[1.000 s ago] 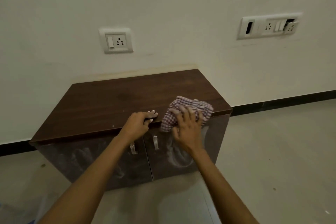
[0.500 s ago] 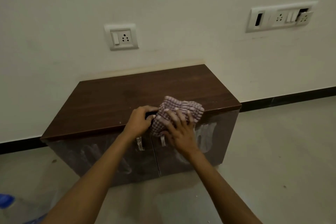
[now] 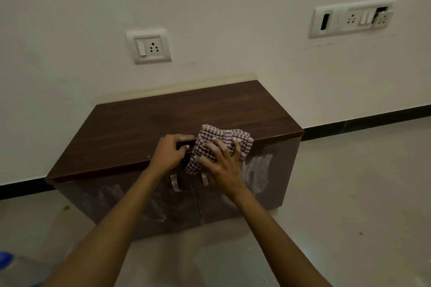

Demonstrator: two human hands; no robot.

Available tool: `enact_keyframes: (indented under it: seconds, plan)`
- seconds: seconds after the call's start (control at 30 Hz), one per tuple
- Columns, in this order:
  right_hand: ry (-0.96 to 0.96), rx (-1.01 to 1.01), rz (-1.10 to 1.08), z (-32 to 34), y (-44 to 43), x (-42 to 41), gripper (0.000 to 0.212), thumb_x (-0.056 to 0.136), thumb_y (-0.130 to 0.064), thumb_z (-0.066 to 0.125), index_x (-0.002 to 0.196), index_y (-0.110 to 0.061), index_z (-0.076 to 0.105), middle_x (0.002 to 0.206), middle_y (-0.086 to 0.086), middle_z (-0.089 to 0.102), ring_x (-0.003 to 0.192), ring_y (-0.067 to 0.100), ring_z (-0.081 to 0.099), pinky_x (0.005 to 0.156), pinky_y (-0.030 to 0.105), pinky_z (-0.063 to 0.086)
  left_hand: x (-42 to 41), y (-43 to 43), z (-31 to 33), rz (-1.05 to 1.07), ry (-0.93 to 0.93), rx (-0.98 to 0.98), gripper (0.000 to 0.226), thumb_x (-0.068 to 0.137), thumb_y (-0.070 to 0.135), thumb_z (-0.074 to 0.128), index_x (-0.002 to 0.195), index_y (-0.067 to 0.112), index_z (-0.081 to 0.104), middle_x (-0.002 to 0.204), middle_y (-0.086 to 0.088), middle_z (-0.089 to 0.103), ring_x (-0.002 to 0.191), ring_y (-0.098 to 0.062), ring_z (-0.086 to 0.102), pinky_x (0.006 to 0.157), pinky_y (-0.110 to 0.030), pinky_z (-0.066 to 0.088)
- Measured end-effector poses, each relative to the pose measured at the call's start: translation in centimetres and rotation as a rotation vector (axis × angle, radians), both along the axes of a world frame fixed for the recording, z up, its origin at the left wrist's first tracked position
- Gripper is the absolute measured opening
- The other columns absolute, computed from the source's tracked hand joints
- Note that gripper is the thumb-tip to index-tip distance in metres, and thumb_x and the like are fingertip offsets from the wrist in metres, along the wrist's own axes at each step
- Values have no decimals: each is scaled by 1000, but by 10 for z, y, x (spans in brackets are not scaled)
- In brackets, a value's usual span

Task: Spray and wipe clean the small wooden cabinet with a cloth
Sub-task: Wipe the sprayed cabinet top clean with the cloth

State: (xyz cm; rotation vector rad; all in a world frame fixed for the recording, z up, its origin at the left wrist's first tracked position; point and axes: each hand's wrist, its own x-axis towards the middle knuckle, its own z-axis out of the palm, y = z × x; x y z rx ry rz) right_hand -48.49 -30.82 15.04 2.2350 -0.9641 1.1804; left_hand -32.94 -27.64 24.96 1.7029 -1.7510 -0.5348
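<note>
Left hand (image 3: 168,154) grips cabinet (image 3: 163,119) edge; right hand (image 3: 225,166), spread flat, presses cloth (image 3: 225,136) beside it. Sockets (image 3: 150,46) on wall (image 3: 233,18) beyond.

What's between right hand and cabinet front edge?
Head view: the bunched red-and-white checked cloth, pressed under the right hand against the front edge of the dark wooden cabinet.

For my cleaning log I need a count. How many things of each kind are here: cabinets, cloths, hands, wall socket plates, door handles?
cabinet: 1
cloth: 1
hands: 2, the left hand and the right hand
socket plates: 2
door handles: 2
Total: 8
</note>
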Motion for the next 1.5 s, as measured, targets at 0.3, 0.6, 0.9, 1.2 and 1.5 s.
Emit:
enact_keyframes:
  seconds: [0.3, 0.6, 0.9, 1.2, 1.5]
  plan:
    - [-55, 125, -36, 0, 16, 33, 38, 72, -30, 69, 103, -26, 47, 124, 3, 38, 122, 26, 36, 108, 59, 7, 2, 4, 2, -36, -32, -13, 40, 82, -10, 46, 112, 9, 65, 121, -8, 64, 114, -15, 56, 93, -17, 38]
    - [-149, 169, -7, 14, 7, -11, 25, 75, -12, 56, 97, -22, 47, 119, 7, 52, 119, 25, 39, 108, 57, 18, 1, 2, 3, -5, -31, 43, 37, 88, -6, 47, 118, 10, 61, 130, -4, 58, 126, -16, 47, 108, -28, 33]
    - [-100, 194, -31, 12, 21, 28, 52, 59, -20, 78, 99, -22, 46, 119, 6, 45, 119, 28, 37, 108, 61, 13, -1, 4, 5, -26, -49, 26, 40, 85, -9, 47, 119, 7, 61, 126, -8, 60, 123, -18, 50, 107, -29, 36]
    - [-326, 299, -30, 13, 27, 45, 52, 57, -2, 73, 100, -17, 48, 118, 11, 52, 121, 26, 35, 110, 63, 5, 0, 1, 7, -5, -27, 49, 38, 85, -8, 47, 118, 6, 61, 125, -9, 61, 122, -18, 51, 107, -31, 37]
    - [-111, 215, -44, 13, 15, 30, 53, 61, -34, 77, 101, -21, 44, 118, 2, 37, 118, 24, 37, 109, 59, 9, 1, 1, 6, -16, -22, 53, 38, 86, -7, 47, 118, 6, 61, 127, -8, 60, 123, -19, 50, 108, -35, 37]
